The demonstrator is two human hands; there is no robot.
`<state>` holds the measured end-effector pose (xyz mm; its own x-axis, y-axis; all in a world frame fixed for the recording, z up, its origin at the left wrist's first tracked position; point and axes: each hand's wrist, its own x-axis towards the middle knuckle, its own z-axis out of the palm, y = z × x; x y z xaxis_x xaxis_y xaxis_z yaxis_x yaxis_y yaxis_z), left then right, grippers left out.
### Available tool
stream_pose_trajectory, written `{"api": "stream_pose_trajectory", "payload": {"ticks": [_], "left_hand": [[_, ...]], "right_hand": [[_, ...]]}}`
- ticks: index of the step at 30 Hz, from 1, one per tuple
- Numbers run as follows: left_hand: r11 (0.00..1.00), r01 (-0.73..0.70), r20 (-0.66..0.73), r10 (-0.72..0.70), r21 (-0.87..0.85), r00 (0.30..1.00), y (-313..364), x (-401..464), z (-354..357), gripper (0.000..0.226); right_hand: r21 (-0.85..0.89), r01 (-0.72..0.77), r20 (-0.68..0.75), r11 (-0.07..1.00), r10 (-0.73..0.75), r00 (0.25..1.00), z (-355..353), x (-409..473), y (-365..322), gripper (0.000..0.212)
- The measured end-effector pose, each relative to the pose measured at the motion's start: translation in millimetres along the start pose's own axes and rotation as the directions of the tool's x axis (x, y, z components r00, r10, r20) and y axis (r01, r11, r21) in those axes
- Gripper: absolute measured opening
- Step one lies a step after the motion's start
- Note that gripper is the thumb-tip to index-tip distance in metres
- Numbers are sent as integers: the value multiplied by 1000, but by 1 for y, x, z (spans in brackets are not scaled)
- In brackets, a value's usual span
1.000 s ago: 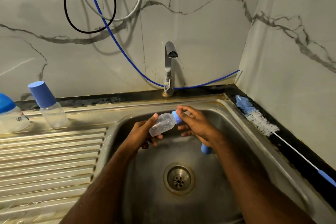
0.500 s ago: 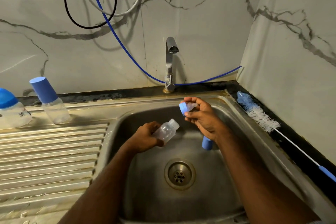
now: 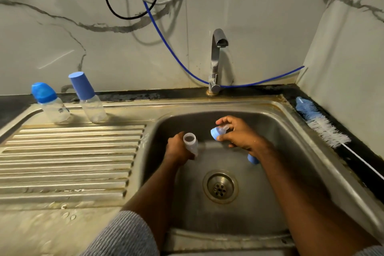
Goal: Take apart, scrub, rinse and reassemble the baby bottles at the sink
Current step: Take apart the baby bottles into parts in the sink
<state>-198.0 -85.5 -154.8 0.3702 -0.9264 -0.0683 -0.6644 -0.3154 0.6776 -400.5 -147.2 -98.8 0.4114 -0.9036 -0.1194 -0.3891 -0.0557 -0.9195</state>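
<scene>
Over the steel sink basin (image 3: 276, 131), my left hand (image 3: 176, 149) grips a small clear bottle body (image 3: 191, 144), upright with its open mouth facing up. To its right, my right hand (image 3: 239, 133) pinches the blue screw ring with its clear teat (image 3: 218, 132), apart from the bottle. A blue cap (image 3: 252, 159) lies in the basin, partly hidden under my right wrist. Two capped baby bottles stand at the back of the drainboard: one with a rounded blue cap (image 3: 51, 104) and one with a tall blue cap (image 3: 87, 97).
The tap (image 3: 217, 58) rises behind the basin with no water running. A blue-and-white bottle brush (image 3: 320, 122) lies on the dark counter at the right. The drain (image 3: 220, 186) sits mid-basin. The ribbed drainboard (image 3: 68, 162) spreads left. Cables hang on the wall.
My right hand unscrewed the ring and teat and lifted them off to the right. My left hand turned the bottle from tilted to upright and lowered it.
</scene>
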Motion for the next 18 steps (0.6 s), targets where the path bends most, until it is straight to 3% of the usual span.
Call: {"api": "stream_pose_trajectory", "payload": {"ticks": [8,18], "left_hand": [[989,111,41,-116,100,992,-19,15,-1,76],[985,118,54,-126,129,991,-23,23,11,82]], "right_hand": [[-87,-19,40,996,22,999,3,5,7,36],[-77,-28,57,997,32,998,2,4,6,36]]}}
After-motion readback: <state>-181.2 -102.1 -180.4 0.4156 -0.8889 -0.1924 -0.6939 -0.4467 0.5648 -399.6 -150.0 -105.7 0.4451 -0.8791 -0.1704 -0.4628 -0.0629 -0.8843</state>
